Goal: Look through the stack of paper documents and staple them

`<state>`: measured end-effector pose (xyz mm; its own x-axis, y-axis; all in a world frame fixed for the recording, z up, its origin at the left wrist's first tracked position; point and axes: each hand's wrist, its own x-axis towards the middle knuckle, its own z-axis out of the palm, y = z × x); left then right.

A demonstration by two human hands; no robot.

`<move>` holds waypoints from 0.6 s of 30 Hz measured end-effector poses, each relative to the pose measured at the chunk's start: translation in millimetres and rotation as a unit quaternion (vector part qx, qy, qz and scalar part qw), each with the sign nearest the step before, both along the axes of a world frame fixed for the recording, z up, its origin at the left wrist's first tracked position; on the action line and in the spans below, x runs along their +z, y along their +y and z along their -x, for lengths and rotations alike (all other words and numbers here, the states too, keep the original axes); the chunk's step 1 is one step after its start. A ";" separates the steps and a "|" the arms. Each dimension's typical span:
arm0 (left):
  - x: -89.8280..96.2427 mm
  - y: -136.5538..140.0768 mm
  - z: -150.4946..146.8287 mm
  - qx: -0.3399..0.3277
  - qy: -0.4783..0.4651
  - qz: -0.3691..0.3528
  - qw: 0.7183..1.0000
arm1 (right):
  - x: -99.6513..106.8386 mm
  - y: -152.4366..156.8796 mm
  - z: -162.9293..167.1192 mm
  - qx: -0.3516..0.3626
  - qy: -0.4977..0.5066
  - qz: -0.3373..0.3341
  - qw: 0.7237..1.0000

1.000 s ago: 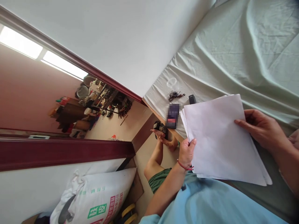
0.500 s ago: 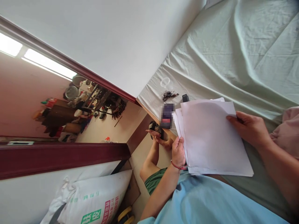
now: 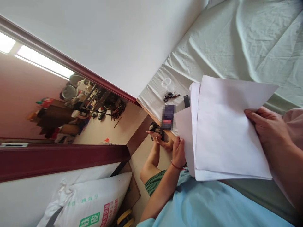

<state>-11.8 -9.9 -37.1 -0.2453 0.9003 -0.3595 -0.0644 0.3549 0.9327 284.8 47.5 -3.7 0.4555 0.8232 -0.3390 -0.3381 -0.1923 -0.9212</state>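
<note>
A loose stack of white paper sheets (image 3: 232, 135) is held up above my lap. My left hand (image 3: 179, 152), with a red cord at its wrist, pinches the near left edge of a sheet that sticks out to the left of the rest. My right hand (image 3: 270, 126) grips the right side of the stack, thumb on the top sheet and fingers hidden behind. The top sheet's upper right corner bends outward above that thumb. Left of the papers, on the bed sheet, lie a blurred-out dark flat item (image 3: 168, 117) and a small black object (image 3: 187, 101).
The pale green bed sheet (image 3: 220, 41) is wrinkled. A bunch of keys (image 3: 170, 96) and a clear plastic container (image 3: 166, 83) lie near the bed's edge. A printed white sack (image 3: 94, 198) leans below the dark red door frame (image 3: 61, 160). Pink fabric (image 3: 294, 126) is at right.
My right hand has moved right with most of the stack, which has risen and fanned. One sheet now stays out to the left in my left hand.
</note>
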 end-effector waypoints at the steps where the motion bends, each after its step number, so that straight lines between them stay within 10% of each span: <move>1: -2.1 -0.3 0.7 0.017 0.008 0.001 1.000 | -1.0 0.1 -0.5 -0.004 0.021 0.003 1.000; 6: -1.3 -2.2 -2.7 -0.033 0.057 -0.047 0.997 | -13.2 -0.5 -1.8 0.012 0.008 0.002 1.000; 12: 14.1 -4.9 -8.7 -0.060 0.142 -0.094 0.984 | -22.8 -3.7 -7.3 0.120 -0.347 0.031 0.929; 18: 6.8 2.1 -3.4 -0.031 0.102 -0.101 0.989 | -23.9 -5.8 -9.0 0.136 -0.319 0.037 0.937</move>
